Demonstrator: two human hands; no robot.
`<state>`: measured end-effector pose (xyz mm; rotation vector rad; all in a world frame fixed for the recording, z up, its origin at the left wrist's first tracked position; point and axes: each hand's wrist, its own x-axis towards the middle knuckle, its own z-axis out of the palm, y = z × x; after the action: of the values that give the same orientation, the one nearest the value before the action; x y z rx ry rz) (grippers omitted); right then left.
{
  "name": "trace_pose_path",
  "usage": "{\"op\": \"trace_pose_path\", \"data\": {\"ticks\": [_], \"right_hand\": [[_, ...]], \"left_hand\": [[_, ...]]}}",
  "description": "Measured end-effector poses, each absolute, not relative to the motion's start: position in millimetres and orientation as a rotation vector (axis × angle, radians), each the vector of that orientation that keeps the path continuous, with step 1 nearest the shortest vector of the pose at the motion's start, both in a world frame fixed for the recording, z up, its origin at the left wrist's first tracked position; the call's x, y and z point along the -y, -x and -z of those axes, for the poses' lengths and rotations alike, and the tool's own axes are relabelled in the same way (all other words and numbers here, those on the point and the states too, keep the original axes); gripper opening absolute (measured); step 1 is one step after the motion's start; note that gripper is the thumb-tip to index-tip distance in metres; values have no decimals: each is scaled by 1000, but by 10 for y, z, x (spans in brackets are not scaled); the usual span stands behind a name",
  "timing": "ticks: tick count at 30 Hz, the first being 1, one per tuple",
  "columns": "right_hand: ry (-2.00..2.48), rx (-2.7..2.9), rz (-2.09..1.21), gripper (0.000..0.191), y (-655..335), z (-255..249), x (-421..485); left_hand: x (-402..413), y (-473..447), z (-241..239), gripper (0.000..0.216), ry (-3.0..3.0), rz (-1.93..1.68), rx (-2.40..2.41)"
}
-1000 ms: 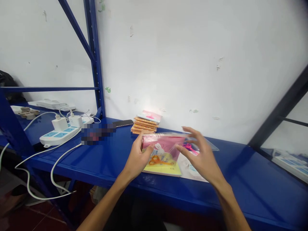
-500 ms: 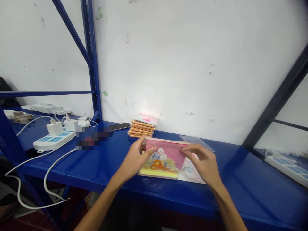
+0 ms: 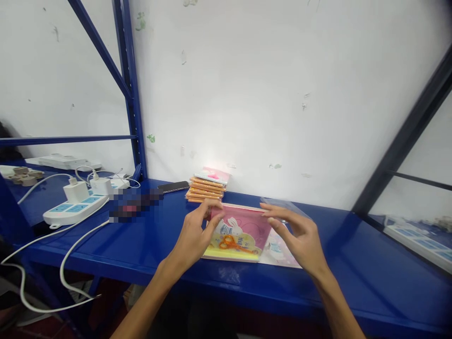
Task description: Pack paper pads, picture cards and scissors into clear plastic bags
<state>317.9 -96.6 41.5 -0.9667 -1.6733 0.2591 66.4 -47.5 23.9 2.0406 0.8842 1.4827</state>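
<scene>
A pink and yellow packet (image 3: 240, 231) with a rabbit and orange scissors printed on it lies on the blue shelf (image 3: 353, 278). My left hand (image 3: 192, 238) grips its left edge, thumb on the front. My right hand (image 3: 300, 238) is at its top right corner, fingers curled on the edge. A pale printed sheet (image 3: 282, 252) lies partly under my right hand. Behind my right hand sits a clear plastic bag (image 3: 286, 206).
A stack of orange-edged packets (image 3: 208, 184) stands by the wall, a dark phone (image 3: 173, 186) to its left. A white power strip (image 3: 74, 207) with chargers and white cables (image 3: 67, 263) occupies the left. Blue uprights (image 3: 132, 89) rise at the back left.
The packet came down from slightly raised to lie on the shelf. My right hand closed in from open fingers onto its top right corner. The clear bag now lies behind.
</scene>
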Motion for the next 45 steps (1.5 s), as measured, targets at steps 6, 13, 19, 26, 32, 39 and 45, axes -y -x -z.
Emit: {"op": "trace_pose_path", "data": {"ticks": [6, 13, 19, 26, 32, 39, 45], "right_hand": [[947, 1625, -237, 13, -3164, -393, 921], [943, 1652, -191, 11, -3180, -384, 907], [1003, 1528, -300, 24, -3143, -373, 963], [998, 1450, -527, 41, -3119, -331, 875], [1195, 1646, -480, 33, -3097, -616, 887], [1077, 1731, -678, 39, -2933, -940, 664], [1129, 1578, -749, 44, -2982, -1103, -233]], "left_hand": [[512, -619, -293, 13, -2045, -1427, -878], [549, -634, -318, 8, -2053, -1448, -885], [543, -666, -308, 7, -1972, -1495, -868], [491, -629, -319, 27, -1736, -1382, -832], [517, -600, -404, 26, -1649, -1413, -748], [541, -192, -684, 46, -1650, -1355, -818], [445, 479, -777, 44, -1412, -1655, -1228]]}}
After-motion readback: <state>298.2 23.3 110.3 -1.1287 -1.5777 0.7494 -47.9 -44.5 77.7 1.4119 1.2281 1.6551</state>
